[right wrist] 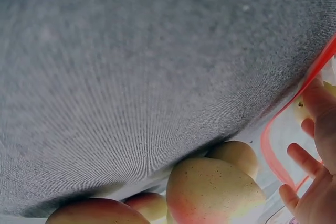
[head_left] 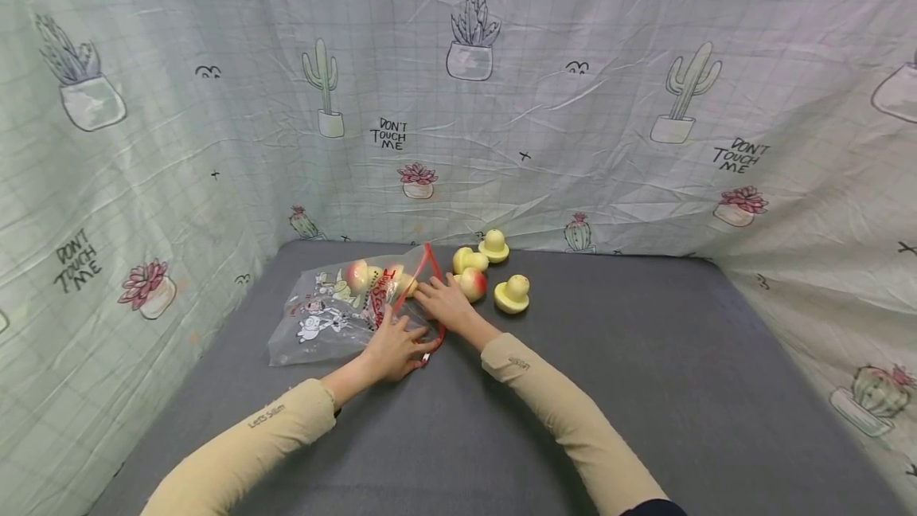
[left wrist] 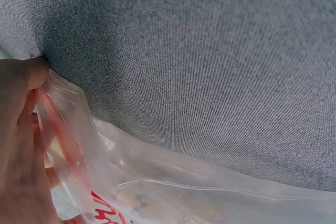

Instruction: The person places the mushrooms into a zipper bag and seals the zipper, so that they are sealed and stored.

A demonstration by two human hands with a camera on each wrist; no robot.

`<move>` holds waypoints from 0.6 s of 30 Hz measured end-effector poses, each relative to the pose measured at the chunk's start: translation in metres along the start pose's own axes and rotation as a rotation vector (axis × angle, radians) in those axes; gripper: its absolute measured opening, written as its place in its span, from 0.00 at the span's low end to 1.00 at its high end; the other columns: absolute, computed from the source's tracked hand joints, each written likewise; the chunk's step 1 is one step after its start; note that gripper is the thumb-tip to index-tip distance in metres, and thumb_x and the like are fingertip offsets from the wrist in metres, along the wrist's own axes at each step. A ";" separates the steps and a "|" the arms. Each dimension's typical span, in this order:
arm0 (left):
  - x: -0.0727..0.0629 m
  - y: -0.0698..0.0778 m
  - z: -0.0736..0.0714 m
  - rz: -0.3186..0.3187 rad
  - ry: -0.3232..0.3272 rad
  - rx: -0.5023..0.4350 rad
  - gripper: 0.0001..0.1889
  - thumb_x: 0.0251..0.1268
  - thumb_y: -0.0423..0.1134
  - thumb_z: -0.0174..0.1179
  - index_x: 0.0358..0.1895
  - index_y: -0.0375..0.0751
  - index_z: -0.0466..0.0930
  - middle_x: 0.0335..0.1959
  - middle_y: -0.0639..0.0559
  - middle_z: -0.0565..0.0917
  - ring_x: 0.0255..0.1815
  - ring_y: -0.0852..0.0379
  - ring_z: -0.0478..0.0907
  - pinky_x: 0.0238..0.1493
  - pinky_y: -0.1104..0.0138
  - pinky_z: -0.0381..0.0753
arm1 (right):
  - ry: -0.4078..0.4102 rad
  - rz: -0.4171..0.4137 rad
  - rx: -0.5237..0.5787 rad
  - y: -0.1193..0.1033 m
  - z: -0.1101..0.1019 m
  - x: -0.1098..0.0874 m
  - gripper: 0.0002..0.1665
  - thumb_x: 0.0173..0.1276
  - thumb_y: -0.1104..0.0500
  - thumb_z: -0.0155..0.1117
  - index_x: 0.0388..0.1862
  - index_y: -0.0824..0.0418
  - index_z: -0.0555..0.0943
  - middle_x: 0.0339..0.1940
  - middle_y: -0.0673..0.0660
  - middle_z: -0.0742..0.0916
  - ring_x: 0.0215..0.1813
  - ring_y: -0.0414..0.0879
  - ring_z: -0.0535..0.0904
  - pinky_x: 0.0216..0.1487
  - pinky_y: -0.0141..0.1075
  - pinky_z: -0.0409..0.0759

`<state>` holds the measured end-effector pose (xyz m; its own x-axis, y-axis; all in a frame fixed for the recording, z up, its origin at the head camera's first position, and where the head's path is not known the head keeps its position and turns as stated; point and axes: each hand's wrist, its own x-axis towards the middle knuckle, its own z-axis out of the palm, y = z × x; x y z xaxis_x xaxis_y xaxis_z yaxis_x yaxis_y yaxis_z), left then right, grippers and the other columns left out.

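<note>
A clear zip bag (head_left: 315,341) with a red zipper strip and cartoon prints lies flat, its mouth facing right. Inside it are yellow fruit-like pieces, one with a red blush (head_left: 357,274). My left hand (head_left: 396,347) grips the near side of the mouth; in the left wrist view the thumb lies against the bag's edge (left wrist: 79,124). At the far side of the mouth is my right hand (head_left: 449,305), its fingers loosely extended. In the right wrist view its thumb reaches past the red strip (right wrist: 270,140) to a yellow piece (right wrist: 300,108) in the bag.
Several more yellow, knobbed pieces stand outside the bag: a red-blushed one (head_left: 473,283) beside the right hand, one behind it (head_left: 469,260), one farther back (head_left: 494,245) and one to the right (head_left: 512,295). A printed curtain (head_left: 444,118) encloses the grey table (head_left: 616,357).
</note>
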<state>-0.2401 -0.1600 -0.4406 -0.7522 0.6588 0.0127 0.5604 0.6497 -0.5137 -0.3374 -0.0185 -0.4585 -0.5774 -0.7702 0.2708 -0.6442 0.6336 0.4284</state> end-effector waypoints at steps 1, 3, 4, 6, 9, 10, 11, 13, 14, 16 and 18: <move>0.000 0.000 -0.001 -0.005 -0.008 0.001 0.24 0.56 0.62 0.48 0.59 0.73 0.64 0.57 0.61 0.74 0.51 0.48 0.71 0.53 0.39 0.61 | -0.014 0.000 -0.002 0.000 0.000 0.001 0.30 0.56 0.42 0.58 0.57 0.47 0.69 0.55 0.44 0.75 0.56 0.44 0.69 0.58 0.48 0.68; 0.000 0.000 -0.001 -0.014 -0.026 0.004 0.24 0.57 0.62 0.48 0.60 0.73 0.63 0.58 0.61 0.74 0.52 0.47 0.70 0.54 0.39 0.60 | -0.050 0.000 -0.010 -0.001 -0.001 0.002 0.31 0.57 0.42 0.56 0.61 0.45 0.67 0.57 0.44 0.74 0.57 0.44 0.69 0.59 0.48 0.67; 0.000 0.000 -0.002 -0.016 -0.034 0.007 0.25 0.57 0.62 0.48 0.60 0.74 0.63 0.58 0.62 0.73 0.52 0.47 0.70 0.54 0.39 0.60 | -0.068 0.002 -0.011 -0.001 -0.001 0.002 0.32 0.57 0.41 0.56 0.62 0.45 0.66 0.59 0.44 0.73 0.58 0.43 0.68 0.59 0.49 0.67; -0.001 0.000 -0.002 -0.018 -0.045 0.009 0.25 0.57 0.62 0.48 0.60 0.74 0.62 0.58 0.62 0.73 0.53 0.46 0.70 0.54 0.39 0.60 | -0.099 0.004 -0.013 -0.001 -0.001 0.002 0.34 0.58 0.41 0.55 0.64 0.44 0.63 0.60 0.43 0.72 0.59 0.43 0.68 0.60 0.49 0.66; 0.000 0.001 -0.002 -0.015 -0.052 0.008 0.25 0.56 0.62 0.49 0.60 0.73 0.62 0.58 0.62 0.73 0.53 0.46 0.70 0.54 0.39 0.60 | -0.123 0.001 -0.009 -0.001 0.001 0.001 0.34 0.59 0.41 0.54 0.66 0.43 0.61 0.63 0.43 0.70 0.60 0.43 0.67 0.60 0.49 0.66; 0.000 0.002 -0.002 -0.013 -0.052 0.006 0.26 0.56 0.62 0.49 0.60 0.73 0.62 0.58 0.61 0.73 0.53 0.46 0.70 0.54 0.39 0.60 | -0.126 -0.002 -0.012 -0.001 0.001 0.001 0.35 0.59 0.41 0.53 0.66 0.42 0.61 0.63 0.43 0.70 0.60 0.43 0.67 0.61 0.49 0.66; 0.000 0.002 -0.002 -0.011 -0.051 0.001 0.26 0.56 0.61 0.50 0.60 0.73 0.63 0.58 0.61 0.73 0.53 0.45 0.70 0.54 0.39 0.60 | -0.129 -0.007 -0.016 -0.001 0.002 0.000 0.35 0.59 0.41 0.53 0.66 0.42 0.60 0.64 0.43 0.69 0.60 0.43 0.67 0.61 0.49 0.66; 0.001 0.002 -0.002 -0.010 -0.047 -0.004 0.25 0.56 0.61 0.50 0.60 0.72 0.63 0.58 0.61 0.73 0.53 0.45 0.70 0.54 0.39 0.60 | -0.132 -0.016 -0.029 0.000 0.002 0.000 0.35 0.60 0.41 0.52 0.67 0.41 0.59 0.65 0.42 0.68 0.60 0.43 0.66 0.61 0.49 0.66; 0.001 0.001 -0.002 -0.010 -0.041 -0.005 0.25 0.56 0.61 0.50 0.60 0.72 0.63 0.58 0.61 0.73 0.52 0.45 0.70 0.54 0.39 0.60 | -0.131 -0.020 -0.034 0.000 0.002 0.001 0.35 0.60 0.41 0.52 0.67 0.41 0.59 0.65 0.42 0.68 0.60 0.43 0.66 0.60 0.49 0.66; 0.001 0.001 -0.002 -0.012 -0.035 -0.006 0.25 0.56 0.62 0.49 0.60 0.72 0.64 0.58 0.61 0.73 0.52 0.45 0.70 0.54 0.39 0.60 | -0.131 -0.025 -0.047 0.001 0.002 0.001 0.35 0.60 0.41 0.52 0.67 0.41 0.58 0.66 0.42 0.67 0.61 0.43 0.66 0.60 0.49 0.66; 0.001 0.001 -0.002 -0.012 -0.031 -0.007 0.24 0.56 0.62 0.48 0.60 0.72 0.64 0.58 0.61 0.74 0.52 0.45 0.70 0.54 0.39 0.60 | -0.138 -0.026 -0.048 0.001 0.001 0.001 0.36 0.60 0.40 0.52 0.67 0.40 0.58 0.66 0.41 0.66 0.61 0.44 0.66 0.61 0.49 0.66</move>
<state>-0.2398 -0.1584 -0.4394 -0.7693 0.6388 -0.0083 0.5537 0.6602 -0.5076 -0.3395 -0.0188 -0.4587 -0.6268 -0.7666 0.1392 -0.6368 0.6070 0.4754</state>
